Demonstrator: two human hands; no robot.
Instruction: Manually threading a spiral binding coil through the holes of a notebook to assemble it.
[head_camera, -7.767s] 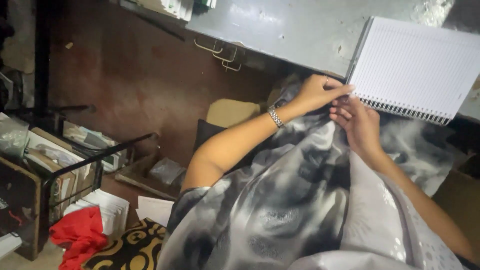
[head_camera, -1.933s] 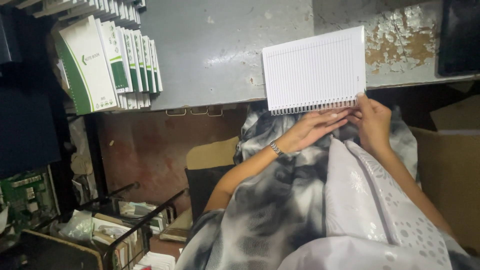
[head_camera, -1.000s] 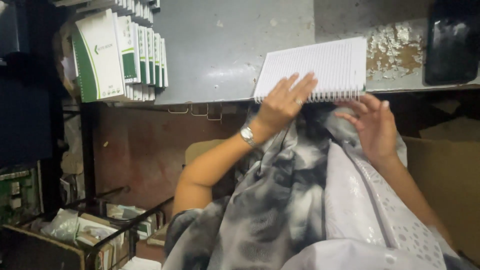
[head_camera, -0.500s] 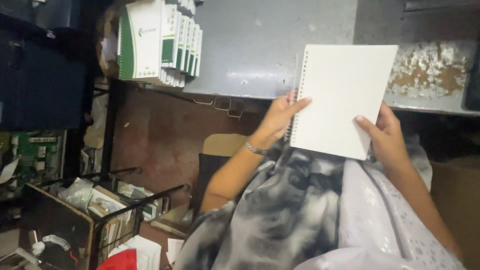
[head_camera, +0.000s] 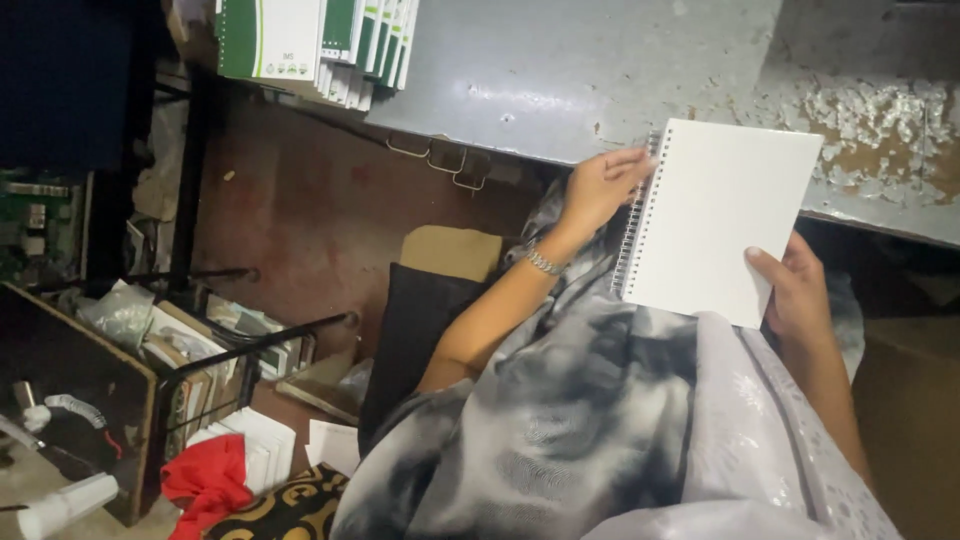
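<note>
I hold a white spiral-bound notebook (head_camera: 718, 215) upright over my lap, at the front edge of a grey metal table (head_camera: 560, 70). Its plain white cover faces me, and the wire spiral runs down its left side. My left hand (head_camera: 598, 187), with a metal watch on the wrist, grips the spiral edge near the top. My right hand (head_camera: 792, 290) holds the lower right corner, thumb on the cover. Grey patterned cloth (head_camera: 560, 420) covers my lap below.
A row of green-and-white booklets (head_camera: 315, 40) stands on the table's far left. Flaking paint (head_camera: 870, 120) marks the table at right. On the floor to the left are a black wire rack with papers (head_camera: 215, 350), a red cloth (head_camera: 205, 480) and a cardboard box (head_camera: 455, 250).
The notebook went from lying lined-side up on the table edge to being lifted and turned, its plain cover now facing me. My view shifted right and down.
</note>
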